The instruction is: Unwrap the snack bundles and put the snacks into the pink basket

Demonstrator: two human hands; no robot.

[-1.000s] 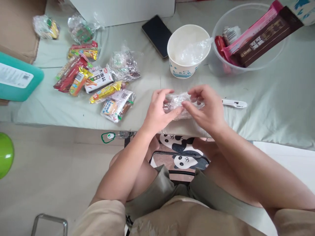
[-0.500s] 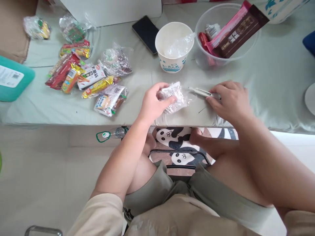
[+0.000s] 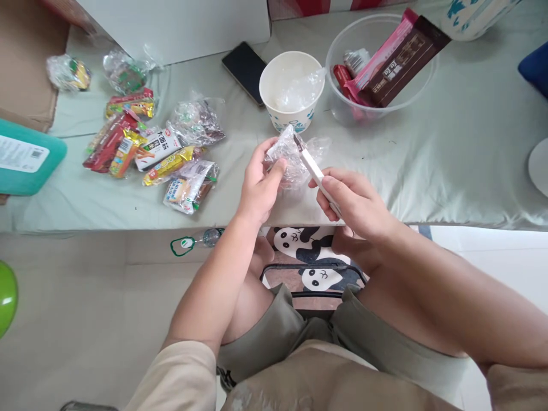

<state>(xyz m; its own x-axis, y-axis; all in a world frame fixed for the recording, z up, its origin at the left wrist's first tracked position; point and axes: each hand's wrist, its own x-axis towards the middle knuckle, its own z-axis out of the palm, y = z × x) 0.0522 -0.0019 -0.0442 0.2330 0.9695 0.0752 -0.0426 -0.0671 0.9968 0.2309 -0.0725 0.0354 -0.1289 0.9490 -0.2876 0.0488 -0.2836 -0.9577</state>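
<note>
My left hand point(image 3: 262, 185) is closed around a bundle wrapped in clear plastic point(image 3: 291, 162), held just above the front part of the table; what is inside the wrap I cannot make out. In my right hand point(image 3: 351, 200) is a white utility knife point(image 3: 315, 172), gripped by its handle. Its tip points up and to the left and lies against or just over the wrap; whether it has cut in I cannot tell. Behind the bundle stands a white paper cup point(image 3: 274, 114) with crumpled clear plastic point(image 3: 297, 94) inside.
A clear plastic bowl point(image 3: 411, 104) holding snack packets point(image 3: 402, 63) stands right of the cup. A phone point(image 3: 245, 71) lies behind it. Several wrapped snacks point(image 3: 158, 149) are heaped at left, near a green container point(image 3: 29, 157). The table's front edge point(image 3: 222, 225) runs above my knees.
My right hand has lifted the utility knife off the table and brought it left to the wrapped bundle. My left hand has raised and tilted the bundle. The view has shifted slightly.
</note>
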